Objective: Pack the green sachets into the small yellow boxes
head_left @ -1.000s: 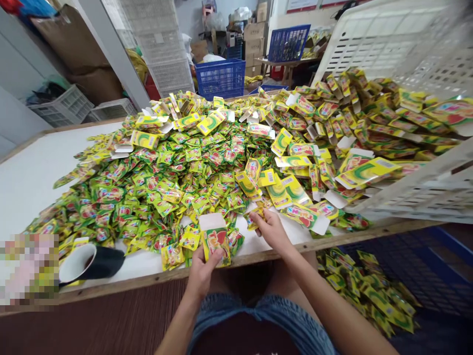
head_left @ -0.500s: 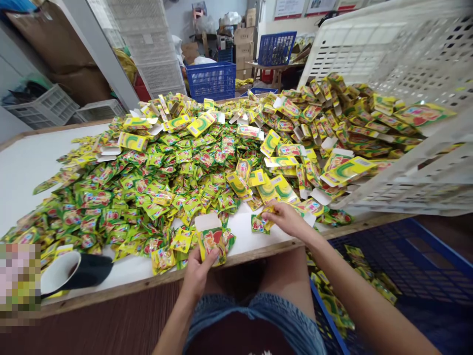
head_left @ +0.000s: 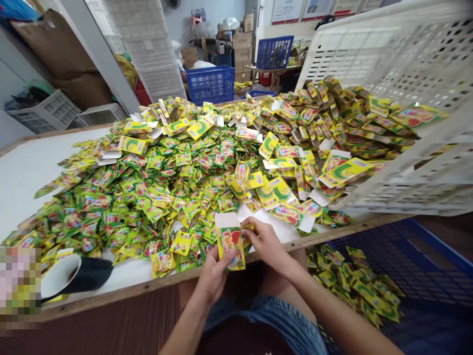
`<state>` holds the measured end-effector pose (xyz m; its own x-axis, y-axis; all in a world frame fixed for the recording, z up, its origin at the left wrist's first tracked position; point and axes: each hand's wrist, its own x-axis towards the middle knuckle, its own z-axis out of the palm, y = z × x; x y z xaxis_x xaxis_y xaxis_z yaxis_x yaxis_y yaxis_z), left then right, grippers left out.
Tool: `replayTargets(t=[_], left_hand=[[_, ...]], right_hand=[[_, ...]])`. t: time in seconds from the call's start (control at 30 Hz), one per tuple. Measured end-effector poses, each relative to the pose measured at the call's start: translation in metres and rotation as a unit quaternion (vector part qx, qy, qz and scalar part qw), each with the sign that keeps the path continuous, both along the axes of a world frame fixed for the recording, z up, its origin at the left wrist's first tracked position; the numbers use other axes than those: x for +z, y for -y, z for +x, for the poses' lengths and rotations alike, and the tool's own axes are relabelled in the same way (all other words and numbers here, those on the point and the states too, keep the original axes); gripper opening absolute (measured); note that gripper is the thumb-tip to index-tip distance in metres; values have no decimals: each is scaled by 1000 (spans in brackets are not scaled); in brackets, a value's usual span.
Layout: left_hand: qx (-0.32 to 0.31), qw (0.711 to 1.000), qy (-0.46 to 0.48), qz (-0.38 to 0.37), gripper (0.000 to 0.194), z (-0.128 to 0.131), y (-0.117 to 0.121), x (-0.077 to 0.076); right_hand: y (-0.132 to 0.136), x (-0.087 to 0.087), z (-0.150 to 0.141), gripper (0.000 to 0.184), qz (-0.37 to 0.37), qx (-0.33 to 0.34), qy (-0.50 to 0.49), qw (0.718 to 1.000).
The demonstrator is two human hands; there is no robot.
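Note:
My left hand (head_left: 213, 272) grips a small yellow-green carton (head_left: 229, 241) upright at the table's near edge, its white top flap open. My right hand (head_left: 264, 242) is closed on a yellow sachet (head_left: 248, 228) and holds it against the carton's open top. A big heap of green and yellow sachets (head_left: 155, 187) covers the white table (head_left: 25, 167) just beyond both hands. Flat unfolded cartons (head_left: 281, 190) lie mixed into the heap's right side.
A tilted white plastic crate (head_left: 417, 162) spills flat cartons at the right. A blue crate (head_left: 417, 266) holding filled packs sits on the floor at lower right. A black cup (head_left: 79, 273) lies on its side at the near left. Blue and white crates and cardboard boxes stand behind.
My right hand has come left from the pile with a sachet to the carton's mouth. The left hand and carton have shifted slightly right.

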<state>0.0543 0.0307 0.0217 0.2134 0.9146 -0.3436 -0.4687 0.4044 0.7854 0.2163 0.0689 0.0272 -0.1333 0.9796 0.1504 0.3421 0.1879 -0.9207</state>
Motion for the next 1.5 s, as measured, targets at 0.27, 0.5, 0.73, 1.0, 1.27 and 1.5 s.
replayTargets(t=[0.27,0.5,0.73,1.0,1.27,1.5], left_hand=[[21,999,-37,16,36,-9,-4,-9],[51,992,-99,51,38,-4,-5,-15],[-21,999,-25,3,39,-2,-4,-6],[-50,997,-47,45,33,-5,-6,0],[-122,972,-166,112,33,-2,-10,9],[-100,973,-180,109,35,-3,-6,1]], right_hand=[[-1,-6,9,14,21,-104,20,994],[8,5,0,24,-25,39,6,999],[10,2,5,17,-79,103,-24,991],[3,16,25,16,7,-65,-57,996],[-4,63,21,8,165,68,159,971],[-8,55,27,6,80,83,225,968]])
